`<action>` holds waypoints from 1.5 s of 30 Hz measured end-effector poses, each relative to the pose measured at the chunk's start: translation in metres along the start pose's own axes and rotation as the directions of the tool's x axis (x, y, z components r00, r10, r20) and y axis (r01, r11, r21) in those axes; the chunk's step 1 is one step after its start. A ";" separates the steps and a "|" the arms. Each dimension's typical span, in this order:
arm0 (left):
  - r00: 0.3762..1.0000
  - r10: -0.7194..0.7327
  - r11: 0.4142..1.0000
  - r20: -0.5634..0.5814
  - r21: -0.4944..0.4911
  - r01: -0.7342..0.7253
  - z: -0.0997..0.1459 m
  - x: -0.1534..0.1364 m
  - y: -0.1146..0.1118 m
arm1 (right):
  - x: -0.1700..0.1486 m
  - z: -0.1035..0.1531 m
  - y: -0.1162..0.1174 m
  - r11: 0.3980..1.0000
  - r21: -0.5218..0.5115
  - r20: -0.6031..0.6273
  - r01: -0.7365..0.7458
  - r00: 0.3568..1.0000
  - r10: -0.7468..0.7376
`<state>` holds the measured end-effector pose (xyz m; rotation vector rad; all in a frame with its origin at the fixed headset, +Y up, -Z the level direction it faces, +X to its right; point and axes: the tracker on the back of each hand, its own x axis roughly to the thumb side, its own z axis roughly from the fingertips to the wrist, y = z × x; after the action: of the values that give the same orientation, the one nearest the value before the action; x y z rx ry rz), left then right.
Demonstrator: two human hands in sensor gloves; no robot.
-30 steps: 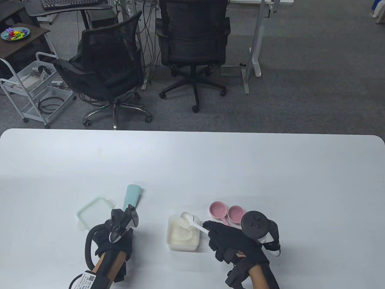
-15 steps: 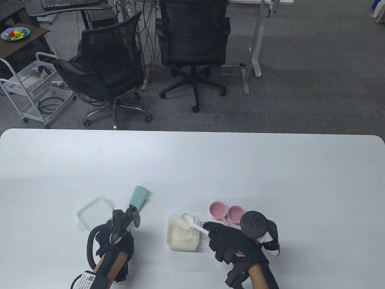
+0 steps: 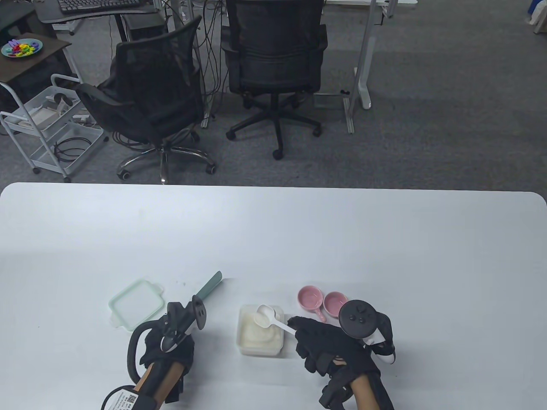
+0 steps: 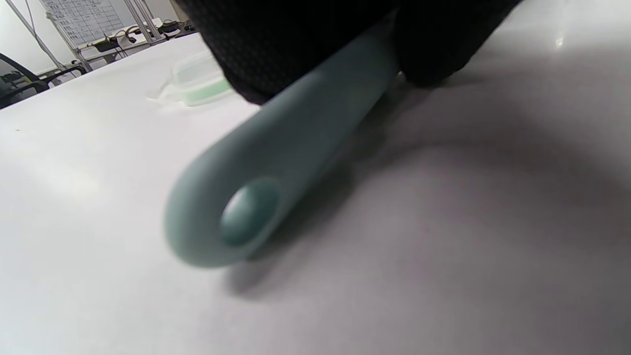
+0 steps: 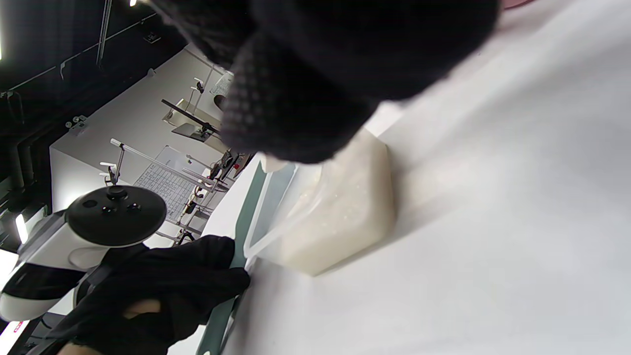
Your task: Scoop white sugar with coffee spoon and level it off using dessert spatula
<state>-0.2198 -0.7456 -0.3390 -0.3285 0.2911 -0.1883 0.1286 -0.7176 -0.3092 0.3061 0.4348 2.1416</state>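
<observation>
A clear square container of white sugar sits on the table. My right hand pinches the handle of a white coffee spoon. The spoon's bowl holds sugar and hangs over the container's far right part. My left hand grips the handle of a pale teal dessert spatula. Its blade is turned on edge and points up and right, left of the container. In the left wrist view the spatula's handle end with its hole sticks out below my glove. The right wrist view shows the container and my left hand.
The container's pale green lid lies on the table left of my left hand. Two small pink bowls stand just right of the container, beside my right hand. Office chairs stand beyond the table's far edge.
My left hand has moved right toward the container and turned the spatula from flat to on edge, its blade swinging right. The spoon has stayed over the container, shifting only slightly.
</observation>
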 end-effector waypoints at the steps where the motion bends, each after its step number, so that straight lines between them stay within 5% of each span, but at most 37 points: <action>1: 0.999 0.029 1.000 0.020 -0.006 -0.029 0.000 -0.002 0.001 | 0.000 0.000 -0.001 1.000 0.000 0.001 0.008 1.000 -0.008; 5: 0.961 0.245 0.970 0.128 -0.019 -0.244 0.011 -0.009 0.015 | -0.002 0.000 -0.003 0.999 -0.002 0.005 0.041 0.999 -0.041; 7: 0.880 0.413 0.911 0.233 -0.090 -0.403 0.023 -0.009 0.025 | -0.003 0.000 -0.005 0.998 -0.005 0.002 0.058 0.998 -0.058; 12: 0.726 0.552 0.833 0.410 -0.287 -0.472 0.053 0.006 0.035 | -0.005 0.001 -0.005 0.998 -0.008 -0.005 0.064 0.998 -0.064; 21: 0.714 0.471 0.882 0.518 -0.274 -0.384 0.080 0.036 0.028 | -0.004 0.000 -0.003 0.997 0.008 0.002 0.081 0.997 -0.081; 26: 0.741 0.455 0.890 0.493 -0.261 -0.373 0.074 0.035 0.025 | -0.004 0.000 -0.003 0.994 0.020 0.016 0.106 0.994 -0.107; 31: 0.701 0.509 0.860 0.500 -0.325 -0.393 0.071 0.034 0.023 | -0.004 0.000 -0.002 0.993 0.021 0.017 0.115 0.993 -0.115; 45: 0.775 0.466 0.883 0.426 -0.274 -0.381 0.058 0.022 0.025 | -0.006 0.003 -0.009 0.986 0.011 0.012 0.164 0.986 -0.164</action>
<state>-0.1778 -0.7108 -0.3000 -0.4609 -0.1237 0.3747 0.1398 -0.7173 -0.3104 0.2795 0.4476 1.9761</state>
